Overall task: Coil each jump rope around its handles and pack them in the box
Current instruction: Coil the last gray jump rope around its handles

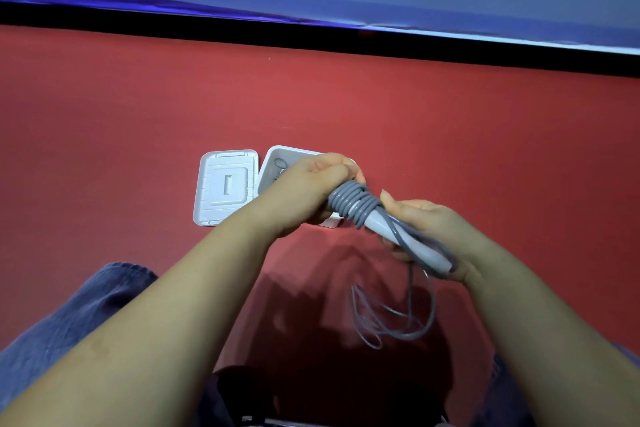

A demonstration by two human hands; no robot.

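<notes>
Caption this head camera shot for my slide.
Both hands wind grey jump rope around its handles above the open white box.

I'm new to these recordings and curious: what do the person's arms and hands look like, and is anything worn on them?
Both forearms are bare, with no sleeves in view. The left hand and right hand wear no gloves, rings, watch or bands that show. Blue denim trousers cover the legs below.
</notes>
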